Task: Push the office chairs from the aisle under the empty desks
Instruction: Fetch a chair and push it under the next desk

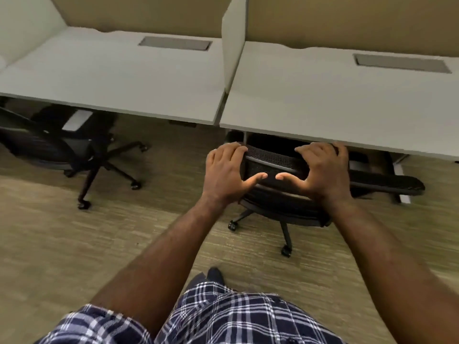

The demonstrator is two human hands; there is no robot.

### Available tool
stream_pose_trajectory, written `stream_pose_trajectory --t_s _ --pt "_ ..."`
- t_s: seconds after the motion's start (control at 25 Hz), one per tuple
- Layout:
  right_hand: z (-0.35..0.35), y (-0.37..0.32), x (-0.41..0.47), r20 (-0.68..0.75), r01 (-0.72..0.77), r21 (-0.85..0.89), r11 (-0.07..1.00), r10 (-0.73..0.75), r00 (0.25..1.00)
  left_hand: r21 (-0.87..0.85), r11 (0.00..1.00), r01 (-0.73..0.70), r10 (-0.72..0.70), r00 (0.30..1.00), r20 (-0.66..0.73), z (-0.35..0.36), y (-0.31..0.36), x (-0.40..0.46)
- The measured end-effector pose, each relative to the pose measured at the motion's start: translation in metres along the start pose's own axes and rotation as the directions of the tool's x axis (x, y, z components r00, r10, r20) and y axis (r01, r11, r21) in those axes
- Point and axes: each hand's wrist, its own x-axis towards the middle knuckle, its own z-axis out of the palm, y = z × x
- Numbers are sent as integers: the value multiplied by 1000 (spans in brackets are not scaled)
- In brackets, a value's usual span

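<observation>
Both hands sit on the curved top edge of the black mesh-backed office chair (273, 160): the left hand (227, 173) covers its left corner and the right hand (323, 170) its right corner, the fingers (233, 148) of each draped over the rim and curled lightly round it, thumbs stretched inward along the near face until they almost meet. Just beyond the fingertips runs the front edge of the pale grey right-hand desk (335, 100), and the chair's back already reaches it, with the seat and one armrest partly in shadow beneath; the wheeled base still stands on the tan carpet on the near side of the fingers. I judge this chair nearly home, needing only a last short shove. Well to the left of the left hand, a second black office chair with a grey headrest panel (57, 140) stands partly under the neighbouring pale grey desk (111, 78), its star base jutting out towards the aisle, so it may want a further nudge. Whether more chairs wait elsewhere cannot be told. No brand, label or readable writing shows on chairs, desks or the plaid shirt.
</observation>
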Motion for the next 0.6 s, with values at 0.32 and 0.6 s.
stream_pose_trajectory --t_s 0.32,0.6 --pt "72 -163 49 -57 485 165 859 -483 874 72 918 390 -387 921 -55 -56 -148 -121" --pt "154 -356 69 78 614 307 728 -662 746 114 772 625 -621 780 -76 -123 -283 -242"
